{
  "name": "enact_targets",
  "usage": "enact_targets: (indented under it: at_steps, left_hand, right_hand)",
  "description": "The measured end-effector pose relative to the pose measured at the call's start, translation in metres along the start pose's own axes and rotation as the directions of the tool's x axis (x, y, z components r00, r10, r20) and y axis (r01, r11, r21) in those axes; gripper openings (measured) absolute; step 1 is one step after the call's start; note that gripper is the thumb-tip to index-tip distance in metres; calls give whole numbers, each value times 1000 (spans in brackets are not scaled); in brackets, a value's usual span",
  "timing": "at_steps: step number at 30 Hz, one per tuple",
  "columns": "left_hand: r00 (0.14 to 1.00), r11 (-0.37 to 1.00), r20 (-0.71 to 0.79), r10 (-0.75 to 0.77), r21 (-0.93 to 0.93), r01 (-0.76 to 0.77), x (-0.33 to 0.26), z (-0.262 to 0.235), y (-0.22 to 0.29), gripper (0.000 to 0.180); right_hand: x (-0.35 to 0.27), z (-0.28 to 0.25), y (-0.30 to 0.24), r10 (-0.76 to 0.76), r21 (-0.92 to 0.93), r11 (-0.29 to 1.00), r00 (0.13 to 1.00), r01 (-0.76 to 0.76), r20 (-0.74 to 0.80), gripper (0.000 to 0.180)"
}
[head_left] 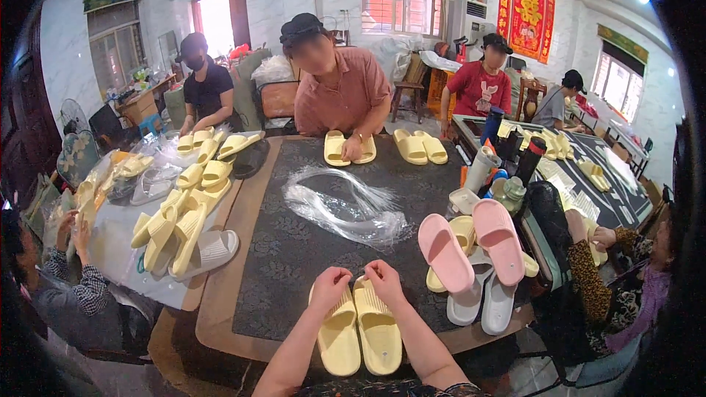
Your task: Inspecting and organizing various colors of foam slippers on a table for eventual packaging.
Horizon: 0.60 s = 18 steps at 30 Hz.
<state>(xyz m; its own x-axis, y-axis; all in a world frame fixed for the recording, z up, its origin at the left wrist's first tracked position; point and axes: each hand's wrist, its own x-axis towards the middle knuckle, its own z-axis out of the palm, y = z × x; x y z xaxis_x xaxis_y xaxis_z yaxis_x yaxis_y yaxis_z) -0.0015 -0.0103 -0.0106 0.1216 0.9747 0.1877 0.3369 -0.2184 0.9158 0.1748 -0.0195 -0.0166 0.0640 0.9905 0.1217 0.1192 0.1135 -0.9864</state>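
Note:
A pair of pale yellow slide slippers point(340, 345) lies side by side at the near edge of the table, heels toward me. Over the left slipper's toe end is my left hand point(331, 288), its thumb and fingers pinched together. My right hand point(384, 282) is closed in a similar pinch above the right slipper's toe end. Whatever the fingertips hold, if anything, is too small to make out. Just beyond my hands, a loose bundle of thin transparent plastic strips point(346, 209) is spread on the dark patterned table cover point(272, 279).
To my right, pink slippers point(446, 254) rest on yellow and grey ones, near bottles point(529, 158). A heap of yellow slippers point(176, 228) covers the left table. Opposite, a co-worker's hand point(351, 148) touches another yellow pair. Other people sit around at both sides.

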Motion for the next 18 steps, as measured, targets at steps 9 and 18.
enact_targets:
  at_steps: [9, 18]
  left_hand:
    - [999, 1000, 48, 0, 12, -1, -3, 0, 20, 19]
    - [991, 938, -66, -119, -335, 91, 0, -2, 0, 14]
  right_hand:
    - [-6, -1, -24, -377, -381, 848, 925, 369, 56, 13]
    - [-7, 1, -16, -97, -297, 951, 995, 87, -18, 15]
